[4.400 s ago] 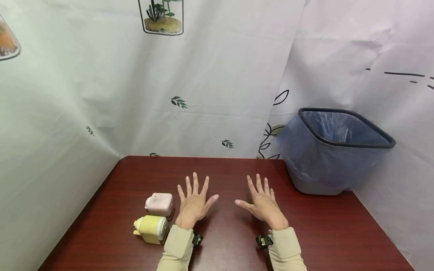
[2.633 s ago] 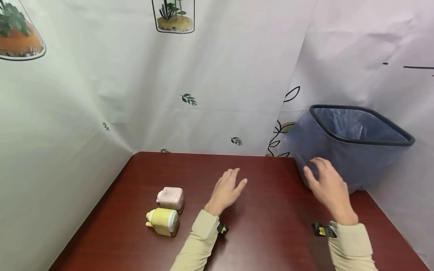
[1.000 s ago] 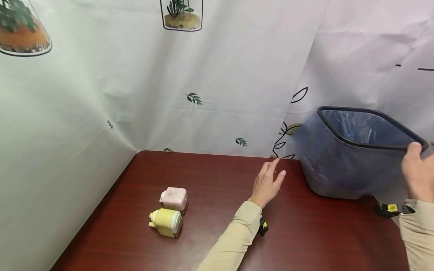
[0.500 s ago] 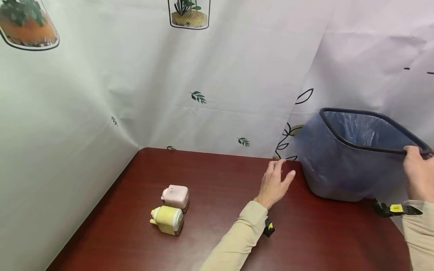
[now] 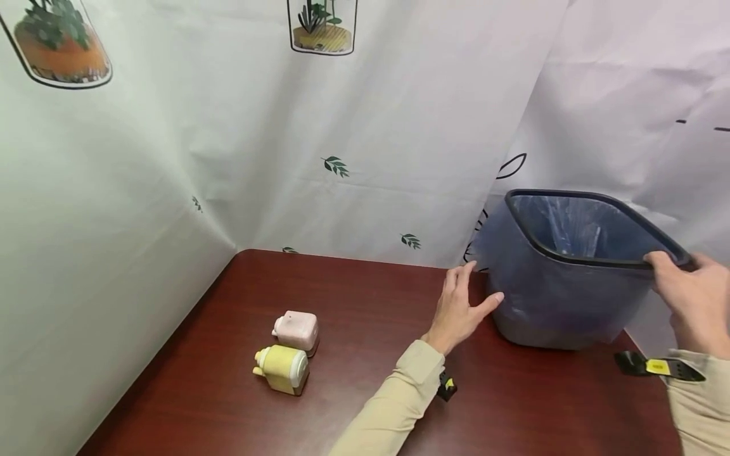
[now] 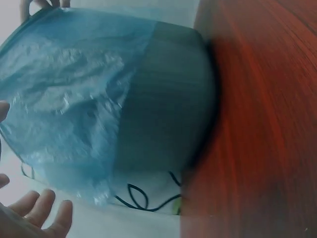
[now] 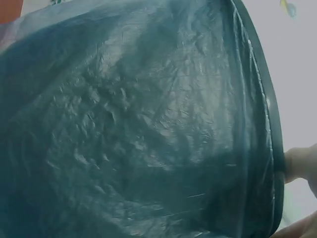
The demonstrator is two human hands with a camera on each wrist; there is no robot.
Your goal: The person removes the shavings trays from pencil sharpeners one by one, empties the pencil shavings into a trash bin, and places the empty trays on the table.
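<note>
A grey waste bin lined with a bluish translucent bin bag stands at the table's back right. My right hand grips the right corner of its black rim, thumb on the near side. In the right wrist view, the fingers of that hand show at the rim. My left hand hovers beside the bin's left side, fingers spread and slightly bent, thumb tip close to the bag. It holds nothing. The left wrist view shows its fingers apart below the bag.
On the left of the reddish-brown table are a pink container and, in front of it, a yellow container with a white end. A printed white cloth hangs behind and on both sides.
Both hands have left their spread pose over the table's middle. The right hand took hold of the bin's rim, and over the last half second the bin has shifted left with it.
</note>
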